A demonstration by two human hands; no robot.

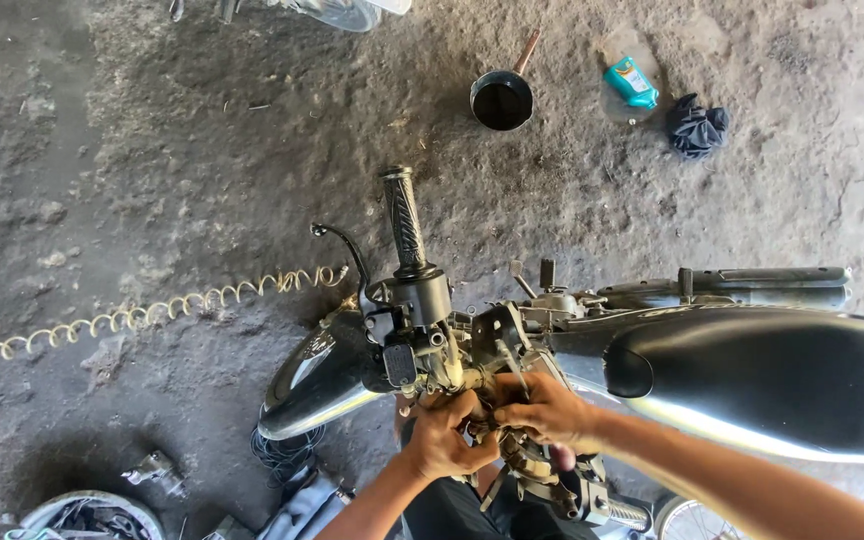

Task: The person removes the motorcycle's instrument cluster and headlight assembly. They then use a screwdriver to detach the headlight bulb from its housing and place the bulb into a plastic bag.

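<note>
Both hands work at the middle of the motorcycle handlebar [472, 365]. The left hand [444, 440] and right hand [550, 410] each pinch small parts there. Hold tight and turn slowly.

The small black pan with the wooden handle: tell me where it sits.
The pan sits on the dirt ground at top centre of the head view, left of the teal bottle, beyond the handlebar grip.
</note>
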